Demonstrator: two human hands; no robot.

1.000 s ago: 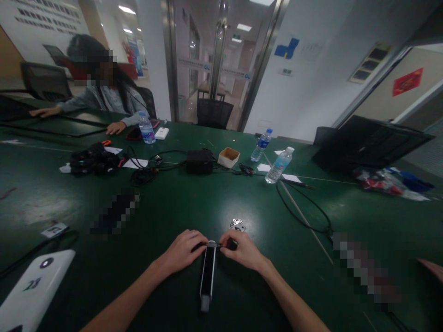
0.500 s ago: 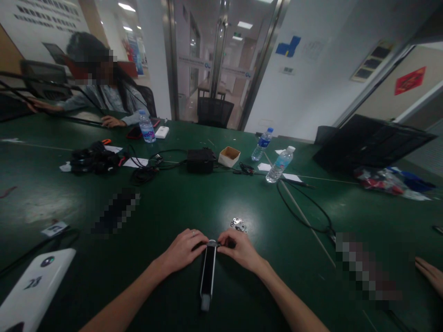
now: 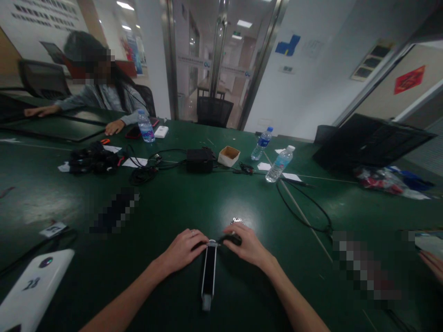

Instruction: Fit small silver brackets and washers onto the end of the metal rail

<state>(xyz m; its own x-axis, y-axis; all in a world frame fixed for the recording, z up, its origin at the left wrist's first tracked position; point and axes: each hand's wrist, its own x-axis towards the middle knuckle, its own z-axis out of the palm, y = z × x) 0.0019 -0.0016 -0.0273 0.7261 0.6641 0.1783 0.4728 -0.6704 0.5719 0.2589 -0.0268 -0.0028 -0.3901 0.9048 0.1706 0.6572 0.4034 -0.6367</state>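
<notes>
A long narrow bar (image 3: 208, 269) with a black face and silver edges lies on the green table, pointing away from me. My left hand (image 3: 187, 249) is closed at its far end, thumb and fingers pinching the left side of a small metal piece (image 3: 212, 243) there. My right hand (image 3: 247, 244), just right of that end, grips a short dark tool with a rounded handle end (image 3: 235, 238). The tool's other end points towards the metal piece; whether they touch I cannot tell. Small metal parts (image 3: 237, 221) lie just beyond my right hand, which partly covers them.
Two water bottles (image 3: 279, 164), an open paper box (image 3: 229, 156) and a black box (image 3: 200, 160) with cables stand farther back. A white device marked 28 (image 3: 36, 286) lies at left. Another person (image 3: 104, 92) sits far left with a black frame. Another hand (image 3: 432, 263) shows at the right edge.
My right hand has turned and drawn slightly right, and the dark handle now shows in it. My left hand and the bar stay put. The person opposite has lowered the black frame onto the table.
</notes>
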